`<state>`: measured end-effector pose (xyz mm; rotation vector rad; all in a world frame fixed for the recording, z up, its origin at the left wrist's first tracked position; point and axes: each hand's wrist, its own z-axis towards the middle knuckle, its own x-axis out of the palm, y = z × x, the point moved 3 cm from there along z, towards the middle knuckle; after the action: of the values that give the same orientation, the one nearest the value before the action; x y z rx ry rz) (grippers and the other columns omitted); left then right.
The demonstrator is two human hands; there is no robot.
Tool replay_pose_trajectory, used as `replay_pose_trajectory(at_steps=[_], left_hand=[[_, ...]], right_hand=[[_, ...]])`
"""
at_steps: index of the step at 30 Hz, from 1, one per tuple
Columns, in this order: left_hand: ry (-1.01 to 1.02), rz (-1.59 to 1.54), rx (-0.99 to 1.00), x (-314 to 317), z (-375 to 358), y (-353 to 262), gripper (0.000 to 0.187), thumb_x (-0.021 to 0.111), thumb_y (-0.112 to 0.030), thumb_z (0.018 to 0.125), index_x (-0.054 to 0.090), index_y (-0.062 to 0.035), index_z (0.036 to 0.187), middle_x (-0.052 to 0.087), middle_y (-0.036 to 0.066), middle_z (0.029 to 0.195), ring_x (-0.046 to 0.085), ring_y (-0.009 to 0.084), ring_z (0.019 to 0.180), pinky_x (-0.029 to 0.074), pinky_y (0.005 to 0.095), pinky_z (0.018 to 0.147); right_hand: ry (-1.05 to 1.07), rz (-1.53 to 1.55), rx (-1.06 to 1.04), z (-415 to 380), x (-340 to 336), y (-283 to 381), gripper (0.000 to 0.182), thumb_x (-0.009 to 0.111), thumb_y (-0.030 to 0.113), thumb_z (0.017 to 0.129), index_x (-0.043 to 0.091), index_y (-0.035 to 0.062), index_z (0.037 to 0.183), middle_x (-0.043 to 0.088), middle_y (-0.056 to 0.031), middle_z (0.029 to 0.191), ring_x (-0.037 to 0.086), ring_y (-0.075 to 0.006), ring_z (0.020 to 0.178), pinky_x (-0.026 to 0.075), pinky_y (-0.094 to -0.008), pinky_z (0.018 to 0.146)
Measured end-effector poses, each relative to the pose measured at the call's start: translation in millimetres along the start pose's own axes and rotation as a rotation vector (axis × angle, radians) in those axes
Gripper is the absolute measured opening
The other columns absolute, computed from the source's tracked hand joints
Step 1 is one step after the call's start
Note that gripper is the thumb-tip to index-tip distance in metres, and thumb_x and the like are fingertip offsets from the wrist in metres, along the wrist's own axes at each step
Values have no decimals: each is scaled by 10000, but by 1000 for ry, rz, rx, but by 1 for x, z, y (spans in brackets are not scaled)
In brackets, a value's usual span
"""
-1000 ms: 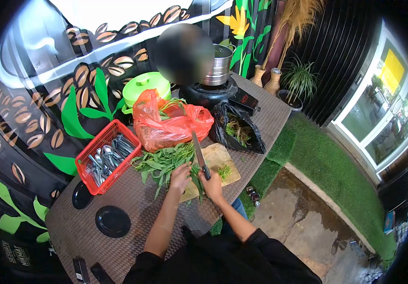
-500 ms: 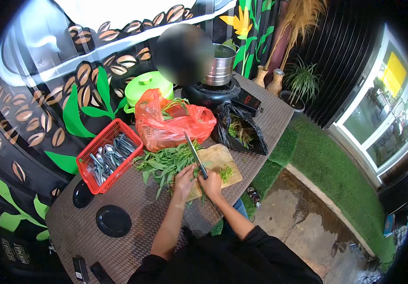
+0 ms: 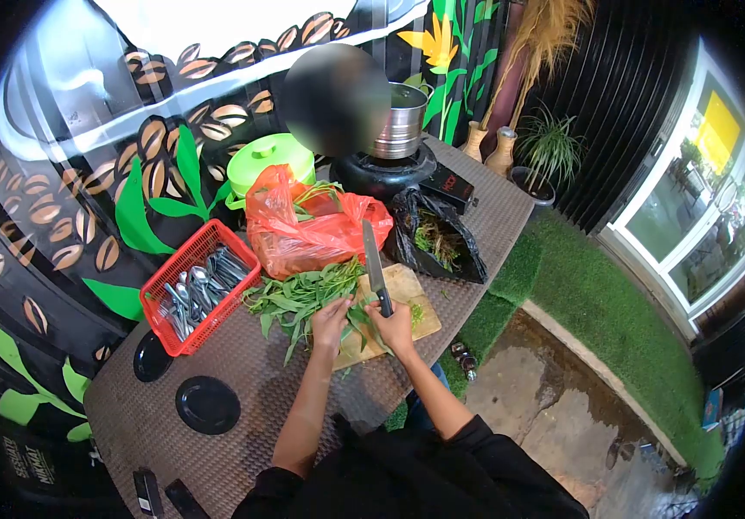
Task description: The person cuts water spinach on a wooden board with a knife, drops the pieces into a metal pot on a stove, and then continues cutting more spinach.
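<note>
My right hand (image 3: 395,329) grips the black handle of a kitchen knife (image 3: 374,266), whose blade points up and away from me. Beside it, my left hand (image 3: 329,323) is closed in a pinch at a leafy green stem, with leaves (image 3: 358,322) hanging between the two hands. Below both hands lies a wooden cutting board (image 3: 428,322), partly covered, with a small heap of chopped greens (image 3: 417,313) on its right side. A pile of long-leaved greens (image 3: 303,298) spreads over the table to the left of the board.
Behind the board sit an orange plastic bag (image 3: 312,229) and a black bag (image 3: 441,238) of plant scraps. A red basket (image 3: 184,346) holds spoons and forks. Black plates (image 3: 208,404), a lidded green pot (image 3: 268,162) and a metal pot (image 3: 402,125) on a stove stand around.
My right hand has shifted right and turned the knife more upright, away from my left hand. My left hand has moved slightly left. Leaves now show between the hands.
</note>
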<state>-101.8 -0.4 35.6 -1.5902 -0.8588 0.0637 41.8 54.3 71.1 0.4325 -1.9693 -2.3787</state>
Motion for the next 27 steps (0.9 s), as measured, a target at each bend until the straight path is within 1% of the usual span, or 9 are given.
replay_pose_trajectory(at_steps=[3, 9, 15, 17, 21, 23, 24, 26, 27], left_hand=[[-2, 33, -21, 8, -4, 0, 262, 651, -134, 864, 632, 10, 1081, 653, 35, 976, 512, 36, 705, 344, 187, 537], [124, 95, 54, 16, -7, 0, 283, 646, -146, 870, 623, 28, 1092, 638, 34, 964, 536, 80, 834, 415, 216, 683], [217, 38, -59, 11, -2, 3, 302, 648, -126, 865, 600, 39, 1113, 602, 51, 1025, 519, 105, 965, 415, 254, 803], [267, 107, -94, 10, 1, 2, 289, 637, -127, 871, 605, 56, 1093, 639, 69, 984, 575, 126, 910, 450, 247, 808], [239, 349, -62, 19, -4, -12, 281, 624, -103, 875, 595, 60, 1103, 644, 72, 967, 588, 130, 910, 458, 251, 820], [288, 354, 112, 23, -2, -14, 238, 599, -78, 885, 595, 62, 1077, 656, 85, 937, 608, 139, 878, 467, 257, 811], [291, 354, 112, 25, -2, -15, 238, 599, -78, 885, 595, 62, 1077, 656, 85, 937, 608, 139, 878, 467, 257, 811], [194, 420, 342, 28, -1, -27, 179, 575, -63, 892, 607, 67, 1011, 664, 103, 899, 623, 150, 843, 478, 263, 788], [183, 442, 394, 31, -4, -36, 125, 556, -42, 889, 618, 51, 945, 665, 129, 862, 635, 157, 842, 478, 265, 763]], right_hand=[[15, -66, 0, 1, 5, 5, 158, 714, 148, 770, 646, 8, 745, 473, 39, 525, 395, -46, 481, 319, -261, 446], [-17, -23, -23, -1, 6, 2, 167, 707, 150, 777, 639, 1, 739, 437, 32, 507, 376, -52, 480, 302, -273, 442], [12, -6, -59, -3, 4, 1, 183, 701, 153, 787, 624, 0, 723, 431, 32, 512, 366, -47, 485, 300, -273, 442], [72, -71, -37, -2, 2, -2, 216, 689, 192, 787, 641, -16, 755, 455, -62, 494, 415, -112, 468, 373, -325, 471], [90, -84, -45, -3, 3, -10, 231, 694, 211, 787, 638, -13, 774, 457, -66, 498, 411, -116, 468, 372, -330, 473], [33, -104, -81, -7, -3, 3, 263, 702, 218, 802, 610, -16, 726, 447, 24, 534, 373, -52, 496, 322, -282, 448], [30, -104, -80, -7, -4, 4, 263, 702, 218, 802, 610, -16, 726, 447, 24, 534, 373, -52, 496, 322, -282, 448], [38, -16, -17, -10, -8, 3, 283, 641, 260, 839, 600, -4, 931, 499, -106, 560, 476, -170, 498, 397, -346, 510], [34, -17, -17, -14, -11, 3, 283, 641, 260, 839, 600, -4, 931, 499, -106, 560, 476, -170, 498, 397, -346, 510]])
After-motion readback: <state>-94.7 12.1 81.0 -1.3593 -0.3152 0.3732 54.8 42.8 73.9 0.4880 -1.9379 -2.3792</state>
